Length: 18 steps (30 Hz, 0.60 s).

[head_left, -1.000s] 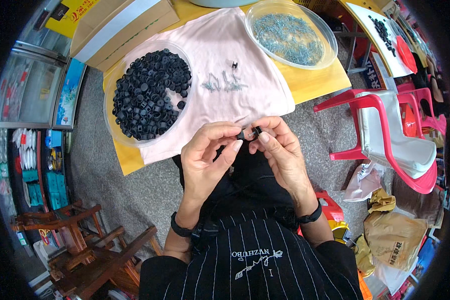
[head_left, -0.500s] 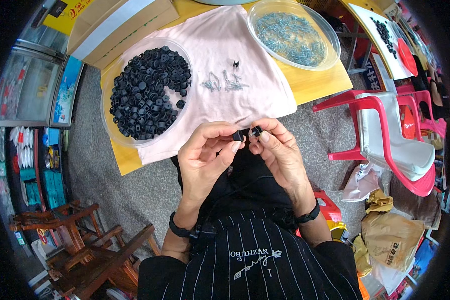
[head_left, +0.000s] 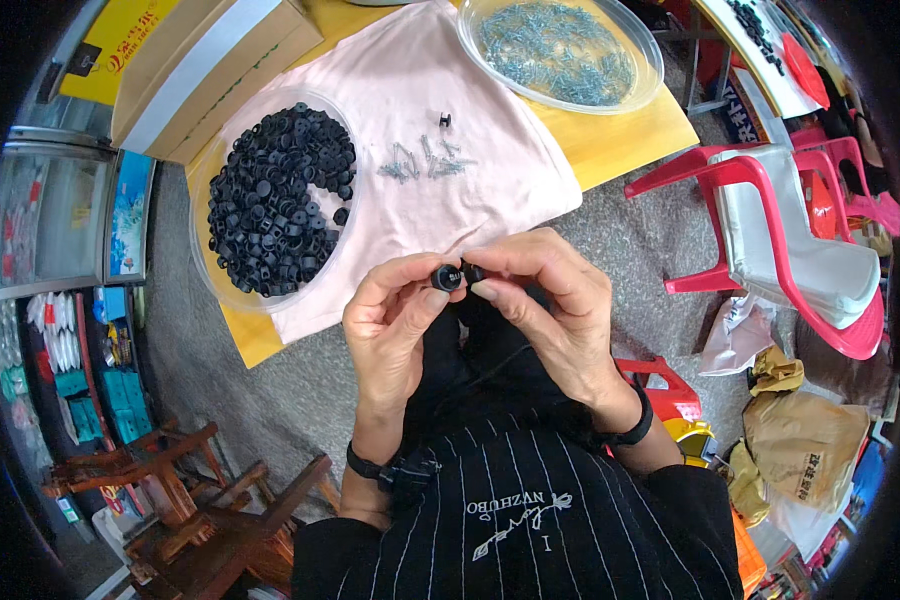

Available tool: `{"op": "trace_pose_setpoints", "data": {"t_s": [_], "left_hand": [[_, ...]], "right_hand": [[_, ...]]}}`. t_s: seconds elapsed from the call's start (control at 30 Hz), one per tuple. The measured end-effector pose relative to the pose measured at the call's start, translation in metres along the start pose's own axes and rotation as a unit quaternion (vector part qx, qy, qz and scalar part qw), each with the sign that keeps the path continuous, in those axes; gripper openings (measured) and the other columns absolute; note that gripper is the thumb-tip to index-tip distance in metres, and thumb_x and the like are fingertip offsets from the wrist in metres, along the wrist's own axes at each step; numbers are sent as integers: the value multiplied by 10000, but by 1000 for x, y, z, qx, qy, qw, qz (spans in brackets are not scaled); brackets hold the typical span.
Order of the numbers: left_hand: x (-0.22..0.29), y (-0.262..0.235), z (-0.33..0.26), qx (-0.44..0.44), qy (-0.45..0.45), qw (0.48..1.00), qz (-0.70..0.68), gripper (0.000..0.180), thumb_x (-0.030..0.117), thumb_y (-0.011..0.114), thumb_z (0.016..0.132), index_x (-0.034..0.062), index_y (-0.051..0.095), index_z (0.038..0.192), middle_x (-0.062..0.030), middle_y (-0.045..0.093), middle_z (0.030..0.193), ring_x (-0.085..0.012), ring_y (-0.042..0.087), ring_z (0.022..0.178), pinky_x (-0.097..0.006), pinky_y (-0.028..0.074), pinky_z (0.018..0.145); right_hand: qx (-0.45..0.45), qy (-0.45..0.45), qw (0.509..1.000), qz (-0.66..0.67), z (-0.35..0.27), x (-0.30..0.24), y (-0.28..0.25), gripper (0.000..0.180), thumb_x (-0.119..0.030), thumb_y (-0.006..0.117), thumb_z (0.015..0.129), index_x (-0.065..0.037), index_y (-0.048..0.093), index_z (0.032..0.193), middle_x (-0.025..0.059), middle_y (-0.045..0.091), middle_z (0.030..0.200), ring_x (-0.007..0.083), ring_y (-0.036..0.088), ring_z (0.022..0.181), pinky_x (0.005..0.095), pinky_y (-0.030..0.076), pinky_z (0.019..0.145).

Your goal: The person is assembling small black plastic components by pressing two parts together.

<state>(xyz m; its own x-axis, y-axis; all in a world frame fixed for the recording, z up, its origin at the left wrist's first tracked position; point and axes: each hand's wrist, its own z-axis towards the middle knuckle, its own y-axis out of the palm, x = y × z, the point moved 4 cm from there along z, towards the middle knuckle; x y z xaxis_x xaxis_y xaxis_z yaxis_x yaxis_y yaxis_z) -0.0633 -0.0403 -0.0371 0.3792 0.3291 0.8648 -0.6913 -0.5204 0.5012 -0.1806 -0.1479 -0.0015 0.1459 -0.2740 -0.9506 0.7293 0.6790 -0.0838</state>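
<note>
My left hand (head_left: 388,325) pinches a small round black plastic cap (head_left: 446,279) between thumb and forefinger, its flat face turned up. Against its right side sits a second small black plastic piece (head_left: 473,271), gripped by the fingertips of my right hand (head_left: 560,315). Whether the two pieces are joined is hidden by the fingers. Both hands are just off the near edge of a pale pink cloth (head_left: 500,190). On the cloth lie a loose pile of silver screws (head_left: 425,162) and one small black spool-shaped piece (head_left: 445,120).
Many black plastic caps (head_left: 270,200) fill a clear round tray at left. Another clear tray (head_left: 655,85) at the back right holds silver screws (head_left: 560,50). A cardboard box (head_left: 220,70) stands on the yellow table (head_left: 630,150). Pink chair (head_left: 720,240) at right, wooden chair (head_left: 190,500) lower left.
My hands have come together, and the right hand's black piece now meets the cap in my left. The left cap has turned face up. The whole view has shifted slightly.
</note>
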Motion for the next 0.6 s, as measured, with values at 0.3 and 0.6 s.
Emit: {"op": "trace_pose_setpoints", "data": {"t_s": [0.3, 0.6], "left_hand": [[2, 2, 0, -3, 25, 999, 35, 241, -95, 646, 816, -47, 609, 1049, -143, 628, 1081, -180, 637, 945, -288, 529, 872], [4, 5, 0, 1, 30, 994, 104, 244, -95, 657, 807, -34, 643, 1043, -127, 622, 1108, -158, 609, 993, -260, 502, 886]], "right_hand": [[-3, -29, 998, -51, 0, -1, 1, 245, -21, 701, 780, -13, 662, 1022, 78, 641, 902, 160, 615, 765, 265, 500, 659], [11, 15, 1000, -12, -9, 7, 4, 306, 26, 666, 795, -39, 665, 1094, 92, 616, 941, 165, 609, 788, 259, 505, 667]]}}
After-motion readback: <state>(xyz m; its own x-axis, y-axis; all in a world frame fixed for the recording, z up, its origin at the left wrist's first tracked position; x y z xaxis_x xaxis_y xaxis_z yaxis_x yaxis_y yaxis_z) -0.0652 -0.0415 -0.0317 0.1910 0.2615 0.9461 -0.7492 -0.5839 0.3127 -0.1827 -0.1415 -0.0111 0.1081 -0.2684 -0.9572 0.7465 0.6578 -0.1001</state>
